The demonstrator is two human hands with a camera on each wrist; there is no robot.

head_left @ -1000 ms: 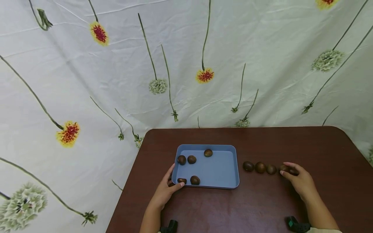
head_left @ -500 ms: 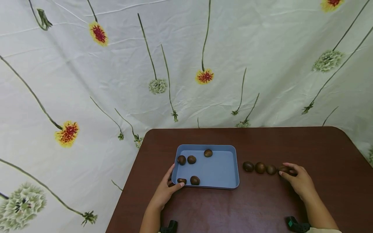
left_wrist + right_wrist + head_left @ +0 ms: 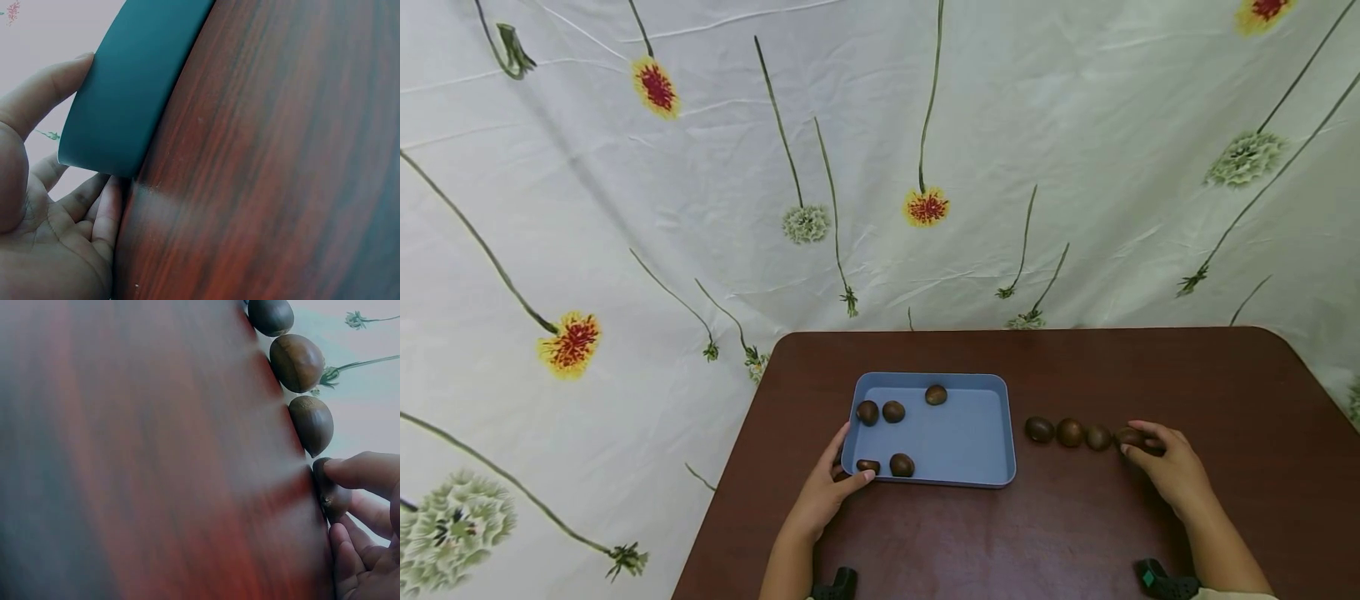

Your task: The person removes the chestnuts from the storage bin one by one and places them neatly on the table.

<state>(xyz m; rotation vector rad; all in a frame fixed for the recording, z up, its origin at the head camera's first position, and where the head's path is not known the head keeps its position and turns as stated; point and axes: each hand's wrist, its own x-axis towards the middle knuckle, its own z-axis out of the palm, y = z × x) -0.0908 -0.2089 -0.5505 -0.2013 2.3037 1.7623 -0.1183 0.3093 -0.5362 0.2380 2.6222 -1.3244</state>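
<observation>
A blue tray (image 3: 961, 437) stands on the table, with several brown chestnuts (image 3: 902, 465) spread about in it. My left hand (image 3: 820, 493) holds its near left corner. In the left wrist view the thumb lies against the tray wall (image 3: 128, 94), and the other fingers are bent beneath the corner. To the right of the tray, chestnuts (image 3: 1070, 432) lie in a row on the tabletop. At the row's right end my right hand (image 3: 1176, 473) pinches a chestnut (image 3: 337, 501) between thumb and fingers, low at the table surface. Part of it is hidden by the fingers.
The dark red-brown table (image 3: 985, 542) has rounded far corners. Behind and to the left hangs a white cloth (image 3: 700, 183) printed with flowers. A dark device (image 3: 1165, 579) is at the right wrist and another (image 3: 837, 583) at the left.
The chestnut in my right hand has shifted slightly left, closer to the row, along with the fingers. My left hand and the tray have stayed still.
</observation>
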